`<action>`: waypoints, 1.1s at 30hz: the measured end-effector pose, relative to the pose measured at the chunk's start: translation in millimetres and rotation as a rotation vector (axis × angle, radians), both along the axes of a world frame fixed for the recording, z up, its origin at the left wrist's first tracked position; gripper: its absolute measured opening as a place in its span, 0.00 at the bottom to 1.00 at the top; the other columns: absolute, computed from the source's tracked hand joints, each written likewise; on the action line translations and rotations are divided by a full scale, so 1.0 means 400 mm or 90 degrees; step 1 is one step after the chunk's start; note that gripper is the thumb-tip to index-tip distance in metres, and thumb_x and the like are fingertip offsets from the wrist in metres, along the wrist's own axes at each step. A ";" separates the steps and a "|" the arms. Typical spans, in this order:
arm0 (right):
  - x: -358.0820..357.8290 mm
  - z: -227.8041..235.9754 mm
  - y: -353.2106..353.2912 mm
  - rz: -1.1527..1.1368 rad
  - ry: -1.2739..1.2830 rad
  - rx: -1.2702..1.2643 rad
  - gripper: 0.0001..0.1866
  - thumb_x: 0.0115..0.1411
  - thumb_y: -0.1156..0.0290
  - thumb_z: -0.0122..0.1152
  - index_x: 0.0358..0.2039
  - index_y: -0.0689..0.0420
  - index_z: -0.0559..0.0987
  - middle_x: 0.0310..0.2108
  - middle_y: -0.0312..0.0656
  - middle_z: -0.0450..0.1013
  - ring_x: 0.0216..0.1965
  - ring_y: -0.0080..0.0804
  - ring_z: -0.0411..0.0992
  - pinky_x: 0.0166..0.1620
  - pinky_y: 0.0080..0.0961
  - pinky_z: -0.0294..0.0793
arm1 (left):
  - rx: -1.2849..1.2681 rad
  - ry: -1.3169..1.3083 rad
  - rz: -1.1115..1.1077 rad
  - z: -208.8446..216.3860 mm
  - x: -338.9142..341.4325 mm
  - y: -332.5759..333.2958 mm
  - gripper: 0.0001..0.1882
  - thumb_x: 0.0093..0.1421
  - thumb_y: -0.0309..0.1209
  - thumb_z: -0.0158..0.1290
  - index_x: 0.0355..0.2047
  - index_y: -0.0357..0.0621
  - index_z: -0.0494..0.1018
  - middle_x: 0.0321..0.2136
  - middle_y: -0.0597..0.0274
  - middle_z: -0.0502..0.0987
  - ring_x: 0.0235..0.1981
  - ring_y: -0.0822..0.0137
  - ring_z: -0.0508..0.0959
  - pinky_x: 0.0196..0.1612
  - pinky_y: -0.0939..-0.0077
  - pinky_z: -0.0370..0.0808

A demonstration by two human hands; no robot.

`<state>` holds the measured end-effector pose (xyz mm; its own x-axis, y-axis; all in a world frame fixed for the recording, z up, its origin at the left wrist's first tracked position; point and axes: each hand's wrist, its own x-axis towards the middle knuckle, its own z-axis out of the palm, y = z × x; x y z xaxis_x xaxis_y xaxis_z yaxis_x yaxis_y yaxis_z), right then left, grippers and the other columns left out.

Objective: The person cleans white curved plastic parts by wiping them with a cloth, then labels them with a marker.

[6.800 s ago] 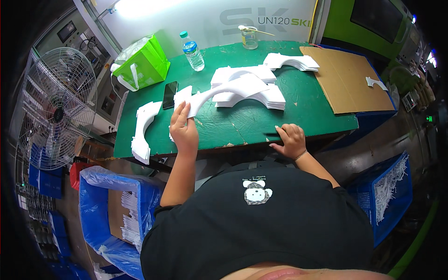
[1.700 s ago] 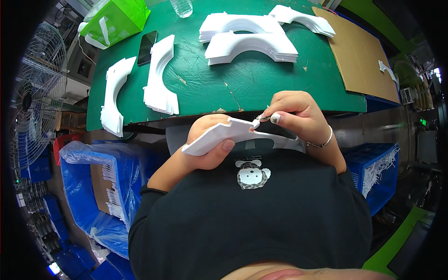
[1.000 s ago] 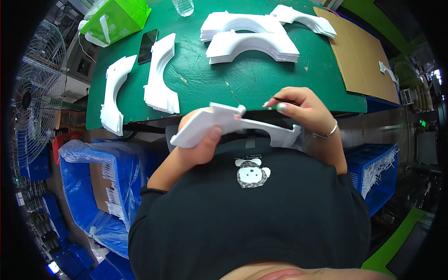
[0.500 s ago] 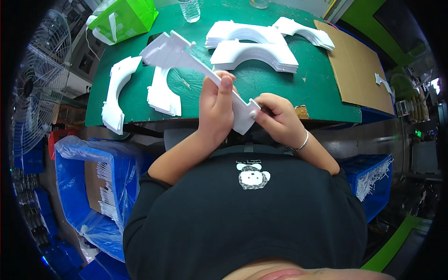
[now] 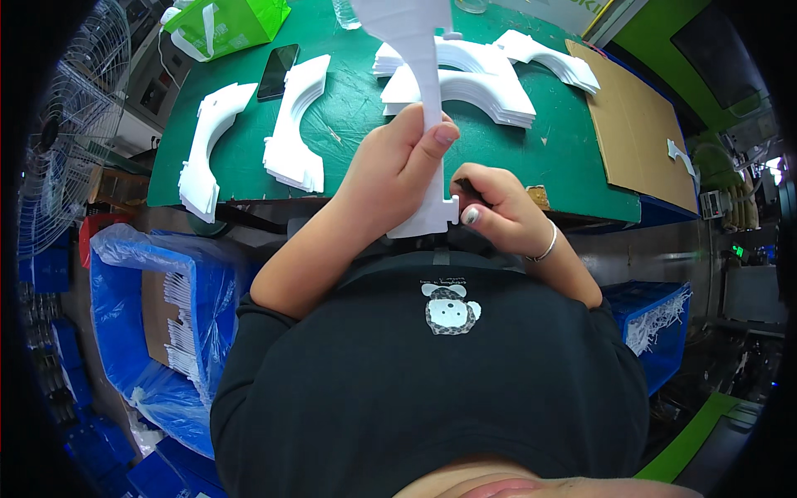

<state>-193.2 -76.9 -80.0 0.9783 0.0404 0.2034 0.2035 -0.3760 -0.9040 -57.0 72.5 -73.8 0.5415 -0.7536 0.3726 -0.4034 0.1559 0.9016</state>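
Observation:
I hold a long white curved foam piece (image 5: 419, 75) upright in front of my chest, its top end running out of the upper edge of the picture. My left hand (image 5: 397, 170) grips its middle, thumb across the front. My right hand (image 5: 496, 212) is at the piece's lower end, fingers curled around a small dark tool whose tip touches the notched bottom corner. Behind the hands lies the green table (image 5: 357, 108).
Stacks of white curved foam pieces lie on the table: two on the left (image 5: 292, 124) (image 5: 207, 141), a larger pile at the back right (image 5: 477, 79). A black phone (image 5: 278, 70), a green bag (image 5: 232, 21), a cardboard sheet (image 5: 643, 124). Blue bins (image 5: 149, 315) stand at my left.
The foam piece has swung from lying across my chest to standing upright and high. My left hand slid to its middle; my right hand stays at the lower end.

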 end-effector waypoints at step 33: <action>-0.002 -0.101 -0.004 0.183 0.128 0.579 0.28 0.69 0.44 0.43 0.23 0.55 0.66 0.16 0.28 0.54 0.18 0.17 0.49 0.21 0.16 0.50 | -0.015 0.091 -0.173 -0.033 0.000 0.003 0.19 0.68 0.40 0.46 0.23 0.40 0.67 0.21 0.67 0.66 0.24 0.76 0.64 0.28 0.78 0.62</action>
<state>-194.0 -78.3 -120.5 0.9754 0.1936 0.1057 -0.0114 0.5230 -0.8523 -57.1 73.6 -86.9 0.3692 -0.8701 0.3265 -0.2129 0.2628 0.9411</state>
